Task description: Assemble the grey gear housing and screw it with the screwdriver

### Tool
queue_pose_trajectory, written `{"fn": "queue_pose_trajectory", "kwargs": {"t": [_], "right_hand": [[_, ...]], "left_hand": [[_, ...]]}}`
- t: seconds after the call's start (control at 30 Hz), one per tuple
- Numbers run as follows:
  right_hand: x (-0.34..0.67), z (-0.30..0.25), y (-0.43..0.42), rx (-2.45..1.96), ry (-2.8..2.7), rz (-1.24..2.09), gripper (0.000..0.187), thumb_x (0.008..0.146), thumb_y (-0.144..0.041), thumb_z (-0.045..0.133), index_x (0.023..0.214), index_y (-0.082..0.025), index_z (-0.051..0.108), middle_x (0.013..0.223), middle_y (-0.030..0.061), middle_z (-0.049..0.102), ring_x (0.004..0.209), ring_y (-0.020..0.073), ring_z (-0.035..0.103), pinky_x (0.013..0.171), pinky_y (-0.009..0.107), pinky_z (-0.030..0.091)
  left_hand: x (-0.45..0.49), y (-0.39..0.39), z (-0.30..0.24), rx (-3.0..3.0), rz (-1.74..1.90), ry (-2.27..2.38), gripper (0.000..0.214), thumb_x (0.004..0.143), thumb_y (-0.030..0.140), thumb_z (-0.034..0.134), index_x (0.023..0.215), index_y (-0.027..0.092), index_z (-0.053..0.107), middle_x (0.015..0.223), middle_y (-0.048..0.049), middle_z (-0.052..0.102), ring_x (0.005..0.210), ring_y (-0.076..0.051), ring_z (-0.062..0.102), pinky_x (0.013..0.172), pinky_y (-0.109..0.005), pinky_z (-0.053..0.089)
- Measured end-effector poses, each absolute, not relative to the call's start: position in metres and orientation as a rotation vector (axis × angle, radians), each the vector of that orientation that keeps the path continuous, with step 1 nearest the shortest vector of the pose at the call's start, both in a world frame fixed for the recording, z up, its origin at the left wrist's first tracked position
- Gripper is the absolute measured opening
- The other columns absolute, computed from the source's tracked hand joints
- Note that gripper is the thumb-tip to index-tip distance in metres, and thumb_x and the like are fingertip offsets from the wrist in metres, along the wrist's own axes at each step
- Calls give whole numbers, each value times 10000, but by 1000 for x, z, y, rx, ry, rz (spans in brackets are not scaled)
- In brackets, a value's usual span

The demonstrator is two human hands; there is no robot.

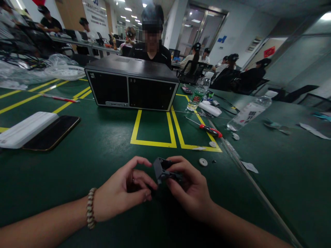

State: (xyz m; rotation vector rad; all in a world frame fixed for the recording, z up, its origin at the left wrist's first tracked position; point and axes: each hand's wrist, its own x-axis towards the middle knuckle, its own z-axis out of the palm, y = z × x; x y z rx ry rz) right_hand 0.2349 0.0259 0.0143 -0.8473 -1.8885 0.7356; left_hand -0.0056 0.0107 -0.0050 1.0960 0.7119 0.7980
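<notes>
My right hand (pixel 190 187) is closed around a small dark grey plastic part (pixel 162 169), held just above the green table near its front edge. My left hand (pixel 124 191) sits right beside it, fingers curled, index finger arched toward the part and fingertips close to it; whether it grips anything is hidden. A beaded bracelet (pixel 90 208) circles my left wrist. A small white disc (pixel 203 162) and a tiny dark screw lie just right of my hands.
A black computer case (pixel 131 84) lies behind yellow floor-tape boxes. A red-handled screwdriver (pixel 210 130), plastic bottles (pixel 248 113) and scraps lie to the right. A white box and a phone (pixel 51 132) are at left. A person sits opposite; others work behind.
</notes>
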Motion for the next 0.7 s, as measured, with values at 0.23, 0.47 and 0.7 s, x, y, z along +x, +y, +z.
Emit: {"fn": "queue_pose_trajectory", "kwargs": {"t": [0.23,0.47,0.7], "right_hand": [[233,10,25,-864,-1792,852,157,910,-142,698,1029,-243,722,1155,77,706,1000,222,736,788,329,597],[228,12,18,-727,-1926,697,269,867,-106,715,1108,-224,711,1201,115,701,1050,252,747,852,384,621],[227,13,16,-669,-1963,676,338,838,-73,707,1139,-225,693,1203,116,694,1054,250,740,843,380,632]], "left_hand": [[-5,14,1,1214,607,769,260,909,292,768,1077,127,655,946,-62,745,815,-137,674,746,-270,526],[-4,16,0,1223,635,761,189,926,298,747,990,120,751,863,-54,761,784,-145,686,737,-269,560],[-6,16,0,1267,612,816,205,913,308,744,926,111,800,827,-69,791,741,-149,718,711,-261,601]]}}
